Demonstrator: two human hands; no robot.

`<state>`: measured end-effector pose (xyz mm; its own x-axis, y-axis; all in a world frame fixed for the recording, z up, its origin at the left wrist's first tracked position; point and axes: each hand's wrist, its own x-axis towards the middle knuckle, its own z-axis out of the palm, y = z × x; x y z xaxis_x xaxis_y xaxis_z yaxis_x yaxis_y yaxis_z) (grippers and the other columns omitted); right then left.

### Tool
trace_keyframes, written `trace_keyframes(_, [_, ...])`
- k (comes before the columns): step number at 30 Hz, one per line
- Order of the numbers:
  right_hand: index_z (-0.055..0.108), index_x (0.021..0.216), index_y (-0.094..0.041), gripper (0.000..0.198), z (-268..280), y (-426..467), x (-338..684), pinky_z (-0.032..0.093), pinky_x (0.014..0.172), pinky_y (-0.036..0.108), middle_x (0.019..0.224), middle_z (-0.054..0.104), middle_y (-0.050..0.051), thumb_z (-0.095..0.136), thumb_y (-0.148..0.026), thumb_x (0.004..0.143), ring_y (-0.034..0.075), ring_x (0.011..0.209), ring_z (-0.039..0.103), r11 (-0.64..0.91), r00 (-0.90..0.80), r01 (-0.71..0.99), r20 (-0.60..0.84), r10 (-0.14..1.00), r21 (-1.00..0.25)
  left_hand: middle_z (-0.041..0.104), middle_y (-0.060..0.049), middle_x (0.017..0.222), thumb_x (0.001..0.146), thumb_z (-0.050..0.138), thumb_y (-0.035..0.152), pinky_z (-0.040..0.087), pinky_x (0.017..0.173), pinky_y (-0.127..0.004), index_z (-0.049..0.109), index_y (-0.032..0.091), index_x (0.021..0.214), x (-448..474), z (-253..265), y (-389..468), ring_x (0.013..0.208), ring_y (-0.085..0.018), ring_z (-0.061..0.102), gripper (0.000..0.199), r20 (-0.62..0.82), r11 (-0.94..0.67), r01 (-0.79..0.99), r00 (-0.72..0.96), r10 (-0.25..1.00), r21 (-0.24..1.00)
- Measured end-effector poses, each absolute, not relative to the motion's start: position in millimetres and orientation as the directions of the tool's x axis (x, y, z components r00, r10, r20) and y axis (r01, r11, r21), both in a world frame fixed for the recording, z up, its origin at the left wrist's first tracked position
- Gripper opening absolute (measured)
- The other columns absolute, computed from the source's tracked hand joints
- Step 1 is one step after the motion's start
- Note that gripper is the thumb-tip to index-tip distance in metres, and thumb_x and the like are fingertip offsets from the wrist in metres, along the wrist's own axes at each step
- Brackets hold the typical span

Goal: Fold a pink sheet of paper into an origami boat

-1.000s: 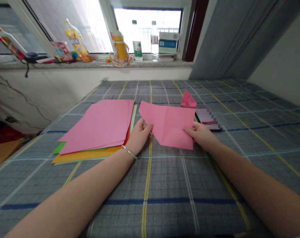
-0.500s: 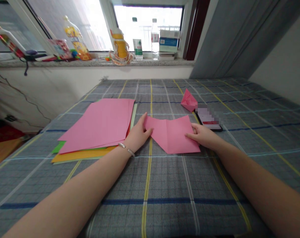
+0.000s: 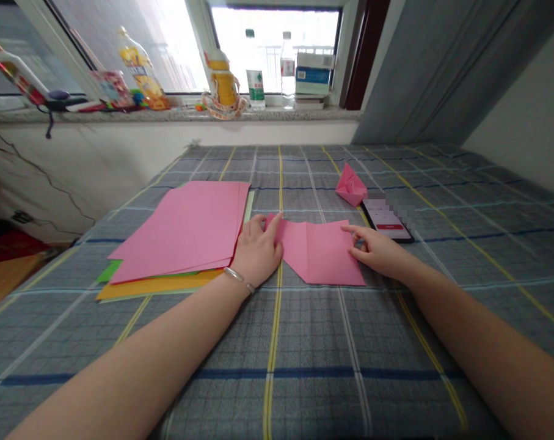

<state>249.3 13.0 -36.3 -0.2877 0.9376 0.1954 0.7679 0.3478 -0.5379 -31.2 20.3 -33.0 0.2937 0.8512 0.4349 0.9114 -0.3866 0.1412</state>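
A folded sheet of pink paper (image 3: 329,250) lies on the plaid cloth, with a crease down its middle and a slanted lower left edge. My left hand (image 3: 261,247) rests on its left end, index finger stretched out and thumb apart; part of that end is hidden beneath it. At the right edge, my right hand (image 3: 372,247) touches the paper with index finger and thumb spread, a gap showing between them. A folded pink paper shape (image 3: 350,186) stands farther back, next to a phone (image 3: 386,221).
Left of my left hand lies a stack of coloured paper (image 3: 185,229), pink on top with orange and green below. Plaid cloth (image 3: 313,360) covers the surface. Along the windowsill (image 3: 180,116) stand bottles, a yellow flask (image 3: 222,82) and boxes (image 3: 314,76).
The pink paper has gone from slightly raised to lying flatter. My left hand has turned palm down onto it, and my right hand's pinch has loosened, its index finger now at the upper corner.
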Motion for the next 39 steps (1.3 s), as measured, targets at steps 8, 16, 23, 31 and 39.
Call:
trace_keyframes(8, [0.059, 0.123, -0.015, 0.052, -32, 13, 256, 0.046, 0.062, 0.026, 0.099, 0.059, 0.009, 0.05, -0.008, 0.072, 0.013, 0.063, 0.054, 0.373, -0.382, 0.797, 0.082, 0.92, -0.475, 0.026, -0.004, 0.153, 0.096, 0.034, 0.039, 0.014, 0.115, -0.049, 0.032, 0.024, 0.144, -26, -30, 13, 0.143, -0.028, 0.011, 0.05, 0.227, -0.759, 0.651, 0.741, 0.632, -0.015])
trace_keyframes(16, [0.058, 0.126, -0.021, 0.055, -35, 17, 268, 0.049, 0.061, 0.024, 0.11, 0.056, 0.01, 0.048, -0.008, 0.073, 0.012, 0.069, 0.055, 0.5, -0.516, 0.725, 0.108, 0.85, -0.473, 0.025, -0.006, 0.153, 0.098, 0.025, 0.045, 0.014, 0.115, -0.044, 0.026, 0.016, 0.146, -21, -30, 12, 0.141, -0.023, 0.02, 0.056, 0.016, -0.776, 0.63, 0.776, 0.63, 0.031])
trace_keyframes(23, [0.049, 0.135, -0.019, 0.06, -33, 15, 268, 0.054, 0.064, 0.028, 0.123, 0.052, 0.013, 0.056, -0.017, 0.075, 0.014, 0.072, 0.058, 0.495, -0.515, 0.735, 0.093, 0.852, -0.463, 0.025, -0.011, 0.152, 0.094, 0.029, 0.054, 0.018, 0.113, -0.043, 0.027, 0.012, 0.145, -17, -33, 8, 0.14, -0.024, 0.023, 0.066, 0.051, -0.743, 0.669, 0.741, 0.669, 0.01])
trace_keyframes(31, [0.058, 0.126, -0.031, 0.056, -36, 14, 269, 0.038, 0.104, 0.048, 0.15, 0.027, 0.007, 0.067, -0.017, 0.072, 0.031, 0.134, 0.033, 0.625, -0.573, 0.721, 0.25, 0.781, -0.3, 0.031, -0.011, 0.15, 0.092, 0.031, 0.056, 0.021, 0.112, -0.043, 0.031, 0.011, 0.144, -4, -39, 22, 0.138, -0.026, 0.028, 0.069, 0.11, -0.694, 0.72, 0.689, 0.716, 0.006])
trace_keyframes(39, [0.067, 0.109, -0.04, 0.062, -30, 8, 255, 0.02, 0.108, 0.063, 0.153, 0.025, -0.003, 0.066, 0.002, 0.063, 0.037, 0.14, 0.017, 0.684, -0.632, 0.726, 0.326, 0.704, -0.07, 0.027, -0.013, 0.151, 0.09, 0.032, 0.059, 0.018, 0.113, -0.046, 0.029, 0.012, 0.144, -2, -42, 35, 0.139, -0.029, 0.024, 0.072, 0.09, -0.663, 0.747, 0.658, 0.748, 0.046])
